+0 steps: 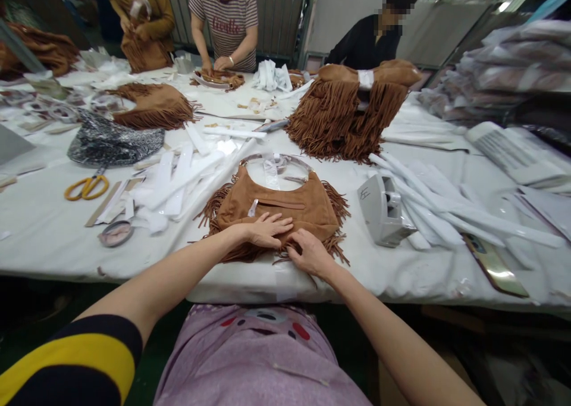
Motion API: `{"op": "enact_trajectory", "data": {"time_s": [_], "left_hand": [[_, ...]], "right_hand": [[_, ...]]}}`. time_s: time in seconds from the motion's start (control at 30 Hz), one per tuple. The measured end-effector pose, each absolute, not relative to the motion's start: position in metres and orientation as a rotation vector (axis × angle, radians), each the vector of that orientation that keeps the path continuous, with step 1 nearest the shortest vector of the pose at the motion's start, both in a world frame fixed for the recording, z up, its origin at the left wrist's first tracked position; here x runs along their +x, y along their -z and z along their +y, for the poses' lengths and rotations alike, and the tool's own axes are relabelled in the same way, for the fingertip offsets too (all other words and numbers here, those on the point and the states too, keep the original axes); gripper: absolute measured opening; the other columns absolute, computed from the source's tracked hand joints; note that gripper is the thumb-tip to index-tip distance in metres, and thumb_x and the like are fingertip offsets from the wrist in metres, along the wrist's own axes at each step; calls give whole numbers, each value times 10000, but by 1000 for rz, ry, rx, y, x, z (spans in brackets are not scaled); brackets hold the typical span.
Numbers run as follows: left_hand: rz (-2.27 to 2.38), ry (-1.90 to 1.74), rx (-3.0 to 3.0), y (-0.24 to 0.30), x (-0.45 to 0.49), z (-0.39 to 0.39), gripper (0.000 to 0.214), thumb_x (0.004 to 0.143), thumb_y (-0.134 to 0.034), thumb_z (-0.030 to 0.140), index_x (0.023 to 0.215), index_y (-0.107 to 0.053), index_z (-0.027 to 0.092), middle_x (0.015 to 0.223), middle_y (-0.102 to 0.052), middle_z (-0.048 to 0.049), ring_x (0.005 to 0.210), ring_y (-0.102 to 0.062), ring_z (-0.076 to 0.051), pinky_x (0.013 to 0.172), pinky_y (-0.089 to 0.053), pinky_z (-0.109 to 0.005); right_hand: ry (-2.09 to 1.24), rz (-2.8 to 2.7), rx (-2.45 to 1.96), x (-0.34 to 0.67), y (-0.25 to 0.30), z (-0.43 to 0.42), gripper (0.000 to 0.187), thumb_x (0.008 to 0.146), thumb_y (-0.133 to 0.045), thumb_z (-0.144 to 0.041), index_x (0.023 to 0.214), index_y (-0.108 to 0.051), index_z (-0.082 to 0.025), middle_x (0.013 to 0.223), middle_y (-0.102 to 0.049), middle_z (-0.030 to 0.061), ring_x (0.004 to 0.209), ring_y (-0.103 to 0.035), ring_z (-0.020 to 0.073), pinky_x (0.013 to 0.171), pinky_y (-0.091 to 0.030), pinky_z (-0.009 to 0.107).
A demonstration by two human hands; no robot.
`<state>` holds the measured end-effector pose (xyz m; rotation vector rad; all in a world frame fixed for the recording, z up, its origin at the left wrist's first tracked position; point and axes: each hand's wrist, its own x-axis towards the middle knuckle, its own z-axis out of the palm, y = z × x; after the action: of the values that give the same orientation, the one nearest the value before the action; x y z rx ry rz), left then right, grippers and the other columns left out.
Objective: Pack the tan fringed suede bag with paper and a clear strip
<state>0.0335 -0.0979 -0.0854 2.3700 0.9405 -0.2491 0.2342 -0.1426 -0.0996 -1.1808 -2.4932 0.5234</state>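
A brown suede handbag (pixel 276 200) with fringes at its sides and lower edge lies flat before me. Its curved handle (pixel 252 158) is wrapped in clear film and points away from me. My left hand (pixel 266 230) rests on the lower part of the bag, fingers stretched out flat beneath the zip pocket (pixel 281 204). At the bag's near edge, my right hand (pixel 310 252) has its fingers bent and closed on the edge near the fringe. Exactly what lies between those fingertips is partly hidden.
Yellow-handled scissors (pixel 87 187), a tape roll (pixel 116 233) and white foam strips (pixel 172 177) lie left. On the right are a tape dispenser (pixel 384 209), more strips (pixel 439 206) and a phone (pixel 495 265). Stacked fringed bags (pixel 352 108) stand behind; several people work across the table.
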Motion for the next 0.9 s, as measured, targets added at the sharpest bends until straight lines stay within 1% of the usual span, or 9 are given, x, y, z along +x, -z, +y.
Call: {"op": "enact_trajectory", "data": {"time_s": [0.1,0.2,0.3,0.4,0.5,0.67,0.8,0.9], "left_hand": [[970,221,2346,83,36,-99,701,849,-344,475,1487,-179,235,1575,-83,-23,1439,9,-295,1129,12,-557],[1032,199,2348,82,42,-103,681,860,-333,503,1478,-208,246,1573,-107,-25,1436,-20,-319,1108,8,-611],[1137,207,2352,82,52,-110,678,837,-389,486,1464,-235,277,1573,-122,-24,1428,-38,-354,1071,-8,-682],[1270,149,2315,84,62,-119,592,855,-357,415,1430,-303,286,1568,-154,-26,1425,-55,-356,1054,-21,-710],[1391,60,2274,89,67,-126,574,837,-369,352,1407,-343,287,1566,-165,-27,1427,-65,-341,1068,-33,-692],[1427,53,2271,97,65,-136,802,733,-523,438,1463,-233,275,1578,-76,-66,1426,-10,-365,1094,-30,-647],[1498,-14,2276,102,69,-141,740,756,-478,326,1457,-245,290,1577,-104,-38,1431,-22,-340,1103,-43,-636],[1518,-14,2330,106,71,-146,753,746,-473,215,1461,-239,262,1574,-117,-46,1430,-50,-337,1108,-74,-623]], "right_hand": [[-563,-2457,-1159,236,102,-139,120,837,-475,-118,846,-576,-181,825,-547,23,787,-514,150,765,-419,274],[-645,-2427,-1116,240,103,-136,168,852,-445,-102,849,-591,-184,829,-571,21,787,-534,141,756,-428,264],[-698,-2401,-1117,243,104,-132,210,831,-436,-78,864,-615,-184,844,-602,22,798,-556,139,766,-438,267],[-697,-2391,-1142,244,104,-129,217,797,-451,-66,838,-630,-181,824,-620,20,780,-566,142,752,-444,267],[-696,-2375,-1153,243,106,-127,224,781,-457,-62,832,-641,-180,833,-638,23,782,-575,143,767,-451,270],[-702,-2355,-1160,243,109,-128,232,783,-450,-62,846,-641,-178,835,-644,22,784,-578,139,780,-454,268],[-692,-2349,-1153,245,111,-130,237,791,-441,-64,874,-634,-175,849,-641,25,791,-575,137,775,-451,264],[-681,-2352,-1137,246,111,-131,230,802,-439,-71,885,-626,-177,841,-632,22,788,-569,137,774,-449,265]]}}
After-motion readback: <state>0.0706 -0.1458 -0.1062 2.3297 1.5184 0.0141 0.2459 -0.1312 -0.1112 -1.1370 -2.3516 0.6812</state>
